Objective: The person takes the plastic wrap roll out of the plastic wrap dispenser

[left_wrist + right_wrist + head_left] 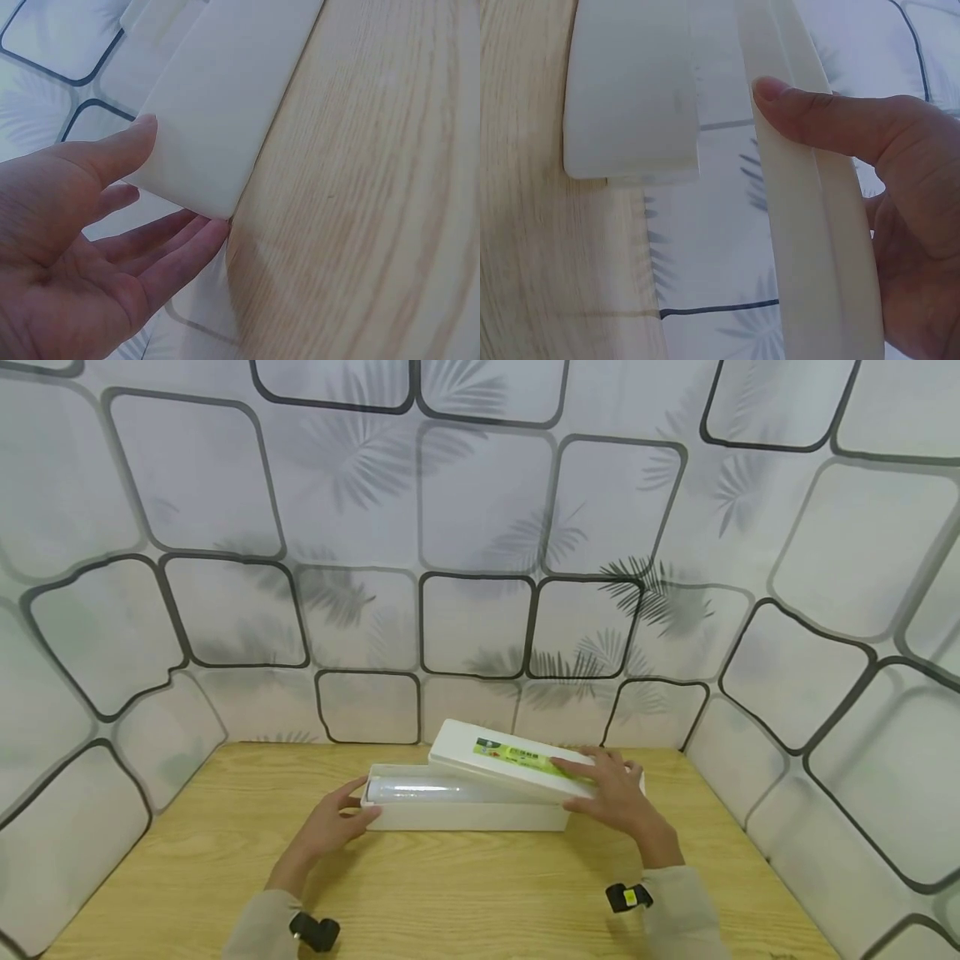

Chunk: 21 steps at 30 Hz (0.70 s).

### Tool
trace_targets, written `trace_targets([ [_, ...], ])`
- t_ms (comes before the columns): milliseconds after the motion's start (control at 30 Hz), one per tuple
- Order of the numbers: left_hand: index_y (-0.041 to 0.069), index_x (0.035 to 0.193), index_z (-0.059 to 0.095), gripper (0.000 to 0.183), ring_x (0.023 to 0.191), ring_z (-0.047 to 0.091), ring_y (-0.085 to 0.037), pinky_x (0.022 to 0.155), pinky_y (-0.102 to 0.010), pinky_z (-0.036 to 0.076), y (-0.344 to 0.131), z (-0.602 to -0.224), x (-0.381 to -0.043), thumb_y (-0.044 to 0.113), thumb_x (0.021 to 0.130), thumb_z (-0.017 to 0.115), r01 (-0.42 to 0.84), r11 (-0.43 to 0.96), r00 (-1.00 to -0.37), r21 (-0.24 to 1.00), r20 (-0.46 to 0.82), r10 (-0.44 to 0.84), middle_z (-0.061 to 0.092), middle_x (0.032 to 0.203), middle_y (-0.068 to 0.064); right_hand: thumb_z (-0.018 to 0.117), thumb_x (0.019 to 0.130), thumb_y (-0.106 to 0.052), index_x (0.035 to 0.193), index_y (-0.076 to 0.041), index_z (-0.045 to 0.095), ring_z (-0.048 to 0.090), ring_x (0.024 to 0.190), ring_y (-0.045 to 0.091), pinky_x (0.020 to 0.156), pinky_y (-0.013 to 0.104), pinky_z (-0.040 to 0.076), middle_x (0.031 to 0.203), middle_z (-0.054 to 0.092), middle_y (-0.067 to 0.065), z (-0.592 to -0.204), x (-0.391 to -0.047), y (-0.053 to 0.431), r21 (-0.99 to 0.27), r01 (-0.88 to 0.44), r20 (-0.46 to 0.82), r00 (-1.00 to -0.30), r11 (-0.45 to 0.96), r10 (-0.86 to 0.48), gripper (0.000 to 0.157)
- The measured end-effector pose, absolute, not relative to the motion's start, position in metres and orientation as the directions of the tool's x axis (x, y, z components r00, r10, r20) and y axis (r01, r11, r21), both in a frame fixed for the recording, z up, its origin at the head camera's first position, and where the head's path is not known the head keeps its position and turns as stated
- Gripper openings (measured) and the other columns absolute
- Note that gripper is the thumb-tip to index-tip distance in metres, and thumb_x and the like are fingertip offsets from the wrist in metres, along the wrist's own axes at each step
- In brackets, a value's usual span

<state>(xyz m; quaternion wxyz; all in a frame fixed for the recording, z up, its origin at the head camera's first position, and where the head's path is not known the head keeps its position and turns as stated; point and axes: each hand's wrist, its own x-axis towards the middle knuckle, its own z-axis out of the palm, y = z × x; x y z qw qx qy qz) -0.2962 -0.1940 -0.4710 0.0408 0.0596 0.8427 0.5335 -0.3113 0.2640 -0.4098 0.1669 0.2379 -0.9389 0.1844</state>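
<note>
A long white box lies on the table, and a shiny, clear-looking roll of film shows inside its left part. My left hand holds the box's left end, thumb on the front wall and the other fingers around the end. In the left wrist view, fingertips reach the lower corner of the box. My right hand grips the white lid, which bears a green label. The lid slants over the box's right part, hiding the roll there. In the right wrist view, the lid stands apart from the box end.
The wood-grain table stretches in front of the box and to both sides. Close behind it hangs a pale backdrop with dark rounded outlines and leaf prints, which also closes in at left and right.
</note>
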Motion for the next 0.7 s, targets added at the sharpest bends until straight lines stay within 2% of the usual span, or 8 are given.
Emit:
trace_targets([
  [300, 0.0, 0.16, 0.031, 0.075, 0.121, 0.065, -0.048, 0.088, -0.041, 0.064, -0.194, -0.47, -0.295, 0.025, 0.1, 0.07, 0.067, 0.429, -0.988, 0.901, 0.0, 0.153, 0.053, 0.141, -0.038, 0.086, 0.081, -0.037, 0.142, -0.027, 0.064, 0.045, 0.126, 0.053, 0.093, 0.077, 0.028, 0.143, 0.054, 0.029, -0.407, -0.311, 0.281, -0.257, -0.467, 0.397, -0.849, 0.846, -0.348, 0.066],
  [467, 0.0, 0.161, 0.03, 0.077, 0.122, 0.065, -0.048, 0.089, -0.042, 0.064, -0.194, -0.473, -0.297, 0.026, 0.101, 0.07, 0.069, 0.412, -0.987, 0.909, 0.002, 0.161, 0.053, 0.141, -0.038, 0.085, 0.081, -0.04, 0.143, -0.026, 0.063, 0.046, 0.125, 0.055, 0.093, 0.08, 0.025, 0.144, 0.052, 0.03, -0.406, -0.31, 0.29, -0.277, -0.442, 0.383, -0.865, 0.853, -0.323, 0.067],
  [700, 0.0, 0.16, 0.03, 0.077, 0.122, 0.064, -0.049, 0.088, -0.043, 0.064, -0.194, -0.472, -0.297, 0.026, 0.1, 0.071, 0.065, 0.407, -0.988, 0.911, 0.001, 0.156, 0.054, 0.14, -0.038, 0.083, 0.085, -0.038, 0.146, -0.021, 0.061, 0.042, 0.129, 0.06, 0.092, 0.083, 0.022, 0.147, 0.048, 0.033, -0.404, -0.309, 0.309, -0.316, -0.406, 0.348, -0.89, 0.858, -0.293, 0.067],
])
